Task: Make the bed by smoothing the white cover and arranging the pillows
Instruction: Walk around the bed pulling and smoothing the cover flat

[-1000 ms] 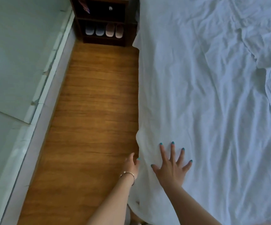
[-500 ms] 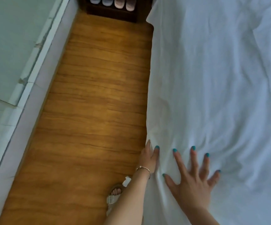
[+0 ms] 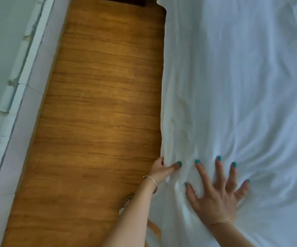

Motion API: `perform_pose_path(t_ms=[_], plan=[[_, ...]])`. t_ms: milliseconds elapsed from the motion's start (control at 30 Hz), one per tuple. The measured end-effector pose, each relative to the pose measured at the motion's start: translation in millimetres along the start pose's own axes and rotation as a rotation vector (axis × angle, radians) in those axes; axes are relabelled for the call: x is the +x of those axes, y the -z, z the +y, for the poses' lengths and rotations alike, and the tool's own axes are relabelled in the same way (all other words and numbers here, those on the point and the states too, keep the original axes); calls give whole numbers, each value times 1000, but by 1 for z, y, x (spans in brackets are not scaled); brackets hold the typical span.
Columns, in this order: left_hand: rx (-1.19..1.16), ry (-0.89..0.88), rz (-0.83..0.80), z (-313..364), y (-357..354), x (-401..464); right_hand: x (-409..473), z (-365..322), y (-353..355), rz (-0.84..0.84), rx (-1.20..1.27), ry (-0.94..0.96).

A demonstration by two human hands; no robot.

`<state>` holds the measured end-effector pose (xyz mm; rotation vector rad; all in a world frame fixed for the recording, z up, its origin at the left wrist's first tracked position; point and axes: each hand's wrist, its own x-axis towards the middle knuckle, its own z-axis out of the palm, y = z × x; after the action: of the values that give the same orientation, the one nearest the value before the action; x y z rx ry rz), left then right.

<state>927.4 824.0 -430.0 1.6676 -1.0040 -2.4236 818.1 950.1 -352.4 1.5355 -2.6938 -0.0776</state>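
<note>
The white cover (image 3: 233, 77) fills the right half of the view, wrinkled, with folds fanning out from my hands. Its left side hangs down over the bed's edge toward the floor. My left hand (image 3: 163, 169) pinches that hanging edge, thumb on top of the cloth, fingers behind it. My right hand (image 3: 217, 195) lies flat on the cover with fingers spread, pressing it down just right of the edge. No pillows are in view.
A wooden floor strip (image 3: 99, 113) runs between the bed and a pale wall with a white skirting (image 3: 24, 72) on the left. A dark piece of furniture (image 3: 126, 0) shows at the top edge. My sandalled foot (image 3: 126, 204) stands beside the bed.
The view has tilted down and moved closer, so the nightstand with slippers has slid out of view. My left hand has taken hold of the cover's edge; my right hand slid forward along it.
</note>
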Motion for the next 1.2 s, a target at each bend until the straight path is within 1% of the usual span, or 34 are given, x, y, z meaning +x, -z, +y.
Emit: perform_pose_path(t_ms=[33,67,100,167,233,300,400,467,533,633,700,733,833,900,1000,1033,1100,1200], plan=[[-3,59,-97,-3,3,-14,1,-1,3,-27,15,-2],[-2,105,-161,-6,5,-28,2,-1,7,-61,23,-3],[-1,113,-168,-9,6,-42,1,-1,12,-99,34,2],[23,11,-59,-10,5,-72,1,1,24,-172,112,11],[76,-136,35,-1,1,-107,3,8,39,-256,270,-3],[127,-252,41,6,-4,-143,-5,19,56,-343,451,-14],[250,-337,26,5,-16,-198,-45,41,90,-410,660,13],[339,-358,38,-2,-28,-229,-86,50,115,-460,768,39],[499,-320,48,-15,-42,-254,-128,57,139,-530,884,17],[725,-225,141,-38,-70,-287,-180,63,162,-535,967,6],[822,-248,163,-50,-92,-310,-210,65,171,-557,1028,9],[829,-294,138,-54,-105,-321,-223,67,174,-572,1059,9],[584,-485,46,-51,-153,-354,-253,79,184,-510,1120,33],[536,-615,11,-41,-188,-375,-266,89,199,-420,1153,-54],[478,-716,-16,-28,-241,-390,-275,109,221,-122,1139,-224],[470,-739,-33,-24,-259,-392,-273,117,228,-50,1136,-299],[519,-774,-88,-13,-296,-397,-261,133,244,-7,1123,-439],[610,-807,-132,-1,-340,-399,-232,159,261,-61,1052,-543]])
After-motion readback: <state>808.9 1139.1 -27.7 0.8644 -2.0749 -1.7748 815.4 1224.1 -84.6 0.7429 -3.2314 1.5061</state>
